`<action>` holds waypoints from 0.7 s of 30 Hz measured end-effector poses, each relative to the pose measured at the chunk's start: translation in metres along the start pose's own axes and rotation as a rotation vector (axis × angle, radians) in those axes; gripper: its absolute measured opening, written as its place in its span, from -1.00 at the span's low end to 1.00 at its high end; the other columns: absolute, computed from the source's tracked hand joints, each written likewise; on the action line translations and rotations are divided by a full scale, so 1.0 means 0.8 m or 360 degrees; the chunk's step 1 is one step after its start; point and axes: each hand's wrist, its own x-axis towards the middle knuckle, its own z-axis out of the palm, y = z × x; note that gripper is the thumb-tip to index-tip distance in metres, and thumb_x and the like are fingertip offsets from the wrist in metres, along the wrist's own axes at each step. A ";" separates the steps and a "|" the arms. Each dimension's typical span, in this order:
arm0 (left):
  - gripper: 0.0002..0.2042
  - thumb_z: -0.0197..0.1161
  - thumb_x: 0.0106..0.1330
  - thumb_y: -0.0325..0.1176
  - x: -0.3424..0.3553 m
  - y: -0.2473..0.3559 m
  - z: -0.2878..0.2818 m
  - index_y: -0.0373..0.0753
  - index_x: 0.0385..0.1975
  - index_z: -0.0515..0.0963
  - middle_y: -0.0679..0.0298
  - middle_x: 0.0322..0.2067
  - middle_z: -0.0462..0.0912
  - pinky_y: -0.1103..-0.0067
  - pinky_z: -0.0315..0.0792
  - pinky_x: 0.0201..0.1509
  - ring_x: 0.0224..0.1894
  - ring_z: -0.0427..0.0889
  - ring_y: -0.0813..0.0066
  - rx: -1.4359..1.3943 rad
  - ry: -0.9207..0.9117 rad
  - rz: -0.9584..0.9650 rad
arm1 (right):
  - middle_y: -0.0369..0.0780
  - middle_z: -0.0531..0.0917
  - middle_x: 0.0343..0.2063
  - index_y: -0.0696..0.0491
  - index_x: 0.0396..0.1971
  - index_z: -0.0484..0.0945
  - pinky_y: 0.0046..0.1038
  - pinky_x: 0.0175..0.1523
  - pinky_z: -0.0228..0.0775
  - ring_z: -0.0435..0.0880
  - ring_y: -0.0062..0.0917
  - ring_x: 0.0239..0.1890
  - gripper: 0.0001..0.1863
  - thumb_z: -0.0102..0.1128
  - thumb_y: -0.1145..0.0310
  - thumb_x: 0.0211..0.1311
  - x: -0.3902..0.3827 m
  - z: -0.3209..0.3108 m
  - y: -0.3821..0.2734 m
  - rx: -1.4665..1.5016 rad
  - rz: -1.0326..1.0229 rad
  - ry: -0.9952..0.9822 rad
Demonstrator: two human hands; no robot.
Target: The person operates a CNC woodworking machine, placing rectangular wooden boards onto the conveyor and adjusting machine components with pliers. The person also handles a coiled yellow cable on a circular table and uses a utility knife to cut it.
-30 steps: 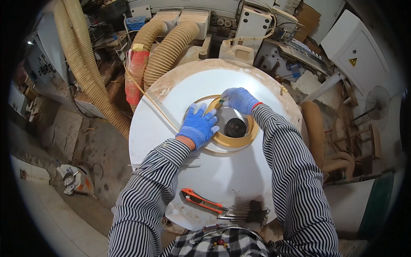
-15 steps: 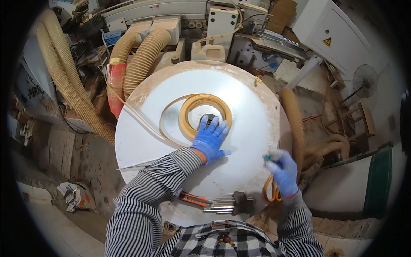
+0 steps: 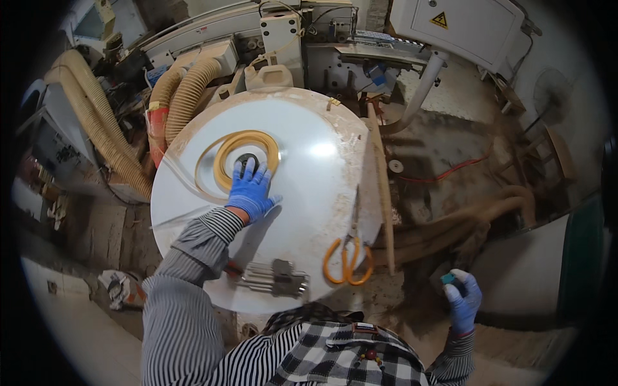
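My left hand (image 3: 250,196), in a blue and white glove, lies with fingers spread over the dark round hub (image 3: 246,158) in the middle of a coil. The coil is tan edge banding (image 3: 273,153), wound flat, with a loose outer loop at its left. Off the table's right side, my right hand (image 3: 466,302) is closed in a pinch on a small teal piece (image 3: 448,278), whose kind I cannot make out. Scissors with orange handles (image 3: 333,260) lie at the table's right edge. A set of hex keys (image 3: 273,278) lies near my body.
The round white table (image 3: 302,212) has a dusty rim. Behind it are ribbed hoses (image 3: 193,90), a beige jug (image 3: 268,77) and a machine. A white cabinet (image 3: 460,32) with a warning sign stands at the back right. A brown hose (image 3: 450,238) runs across the floor.
My view has turned to the right. My right hand has swung away from the table's edge, the teal piece still in its fingers. My left hand stays on the hub.
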 end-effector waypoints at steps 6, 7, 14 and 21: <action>-0.49 0.04 0.38 -0.05 -0.082 0.257 -0.168 -0.26 0.20 0.29 0.15 0.08 0.43 0.49 0.30 0.23 0.16 0.37 0.35 -0.2325 -0.0510 0.0220 | -0.28 0.55 -0.40 0.02 -0.26 0.56 -0.44 -0.17 0.38 0.54 -0.46 -0.35 -0.64 0.43 0.26 -0.09 0.065 -0.011 -0.010 -0.0627 -0.1109 -0.0360; -0.42 0.02 0.38 -0.01 -0.100 0.295 -0.182 -0.27 0.26 0.19 0.12 0.13 0.36 0.47 0.29 0.24 0.18 0.35 0.30 -0.2636 -0.0666 0.0207 | -0.28 0.55 -0.39 -0.01 -0.25 0.55 -0.40 -0.15 0.36 0.53 -0.41 -0.32 -0.62 0.42 0.19 -0.08 0.076 -0.002 -0.024 -0.0622 -0.1342 -0.0455; -0.47 0.08 0.36 -0.14 -0.096 0.336 -0.187 -0.37 0.20 0.24 0.16 -0.07 0.50 0.67 0.50 -0.24 -0.27 0.57 0.53 -0.3138 -0.0358 -0.0606 | -0.18 0.54 -0.09 0.05 -0.03 0.47 -0.32 0.10 0.28 0.49 -0.31 -0.04 -0.43 0.29 -0.01 0.03 0.148 0.004 -0.006 -0.0446 -0.1614 -0.1003; -0.61 0.25 0.00 -0.35 -0.075 0.201 -0.017 -0.23 -0.10 0.52 0.03 -0.28 0.53 0.35 0.39 0.00 -0.15 0.48 0.04 -0.0896 -0.0171 -0.0788 | -0.04 0.59 -0.12 0.13 -0.07 0.51 -0.31 0.03 0.41 0.58 -0.23 -0.09 -0.57 0.19 0.15 0.16 0.341 -0.119 0.103 -0.0511 -0.0953 -0.0939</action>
